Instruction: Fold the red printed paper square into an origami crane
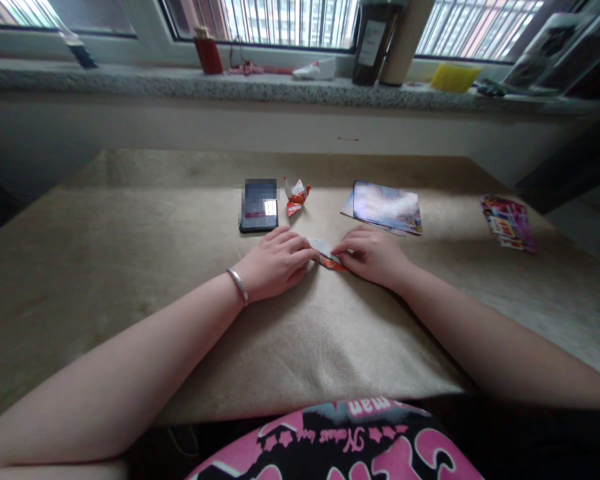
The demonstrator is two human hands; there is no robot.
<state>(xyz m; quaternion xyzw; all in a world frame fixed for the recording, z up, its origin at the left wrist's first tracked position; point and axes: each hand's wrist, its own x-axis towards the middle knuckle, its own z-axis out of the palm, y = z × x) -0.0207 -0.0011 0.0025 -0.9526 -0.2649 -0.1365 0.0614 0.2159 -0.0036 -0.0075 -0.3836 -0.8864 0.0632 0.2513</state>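
My left hand [275,263] and my right hand [373,255] meet at the middle of the beige felt table cover [130,280]. Between their fingertips they hold a small folded paper [326,254], white on one side and red-patterned on the other. A silver bangle [238,285] circles my left wrist. Just beyond my left hand lies a black smartphone [259,207], and a finished red-and-white paper fold [297,197] sits beside it. Beyond my right hand lies a stack of glossy printed paper sheets [386,208].
A colourful bundle of printed paper [507,223] lies at the table's right side. Beyond the table's far edge, a granite windowsill [260,83] holds a red cup [209,55], a dark jar [373,43], a yellow sponge [455,77] and other items. My pink-and-black shirt [330,433] shows below.
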